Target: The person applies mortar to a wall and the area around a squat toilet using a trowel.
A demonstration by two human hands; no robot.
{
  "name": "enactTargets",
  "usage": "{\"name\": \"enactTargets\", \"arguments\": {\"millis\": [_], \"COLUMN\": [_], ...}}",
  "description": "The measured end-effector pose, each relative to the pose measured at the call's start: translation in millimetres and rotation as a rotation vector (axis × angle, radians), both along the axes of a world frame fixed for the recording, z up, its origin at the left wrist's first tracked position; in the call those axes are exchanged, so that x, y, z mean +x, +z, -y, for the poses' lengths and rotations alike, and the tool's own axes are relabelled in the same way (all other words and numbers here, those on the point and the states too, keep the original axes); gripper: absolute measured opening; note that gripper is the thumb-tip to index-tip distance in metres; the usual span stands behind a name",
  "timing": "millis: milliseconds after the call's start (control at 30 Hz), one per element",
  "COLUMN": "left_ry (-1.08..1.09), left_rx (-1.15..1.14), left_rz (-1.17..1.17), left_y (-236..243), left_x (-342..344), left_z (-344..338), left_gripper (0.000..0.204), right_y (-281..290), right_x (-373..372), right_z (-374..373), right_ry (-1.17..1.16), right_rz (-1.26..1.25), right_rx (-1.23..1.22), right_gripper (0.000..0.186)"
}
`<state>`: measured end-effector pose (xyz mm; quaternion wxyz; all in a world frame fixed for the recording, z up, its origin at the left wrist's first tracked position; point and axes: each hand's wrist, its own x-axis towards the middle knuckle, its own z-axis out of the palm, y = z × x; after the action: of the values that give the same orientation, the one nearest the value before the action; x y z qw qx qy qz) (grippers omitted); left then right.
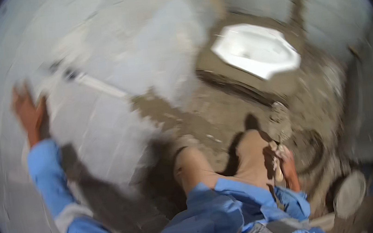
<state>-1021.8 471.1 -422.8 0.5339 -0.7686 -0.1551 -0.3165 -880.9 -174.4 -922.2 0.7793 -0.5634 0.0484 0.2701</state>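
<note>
My left hand (pixel 30 110) is at the far left with its fingers spread, against the pale grey wall (pixel 85 124); it holds nothing. Low on the right, beside my knee, my right hand (pixel 287 162) is closed around what looks like the handle of a trowel (pixel 279 121). Grey mortar seems to coat its blade, which points away from me. Motion blur softens the fingers and the tool. Beyond the blade, a white squat toilet pan (pixel 289 59) is set in a raised mud-coloured base (pixel 206 65).
A white pipe (pixel 101 86) with a dark end runs along the wall. Rough wet-looking mortar (pixel 162 110) lies at the wall's foot. Right of my hand is a round, mortar-smeared shape (pixel 311 147). A pale round dish (pixel 350 194) is at the lower right, near a dark grey panel (pixel 367 113).
</note>
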Motion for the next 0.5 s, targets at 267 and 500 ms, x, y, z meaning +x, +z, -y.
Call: {"name": "enactTargets", "arguments": {"millis": [267,500], "left_ry": [0.000,-0.178], "left_rx": [-0.007,0.084], "left_rz": [0.159,0.260], "left_y": [-5.7,-10.6], "left_x": [-5.9,0.9], "left_z": [-22.7,-41.3], "left_gripper": [0.084,0.081], "right_y": [107.8,123.7], "right_x": [-14.6,-90.7], "right_z": [-229.7,-359.9], "right_ry": [0.167,-0.145], "right_rz": [-0.025,0.261], "right_rx": [0.749,0.630], "right_gripper": [0.043,0.033]}}
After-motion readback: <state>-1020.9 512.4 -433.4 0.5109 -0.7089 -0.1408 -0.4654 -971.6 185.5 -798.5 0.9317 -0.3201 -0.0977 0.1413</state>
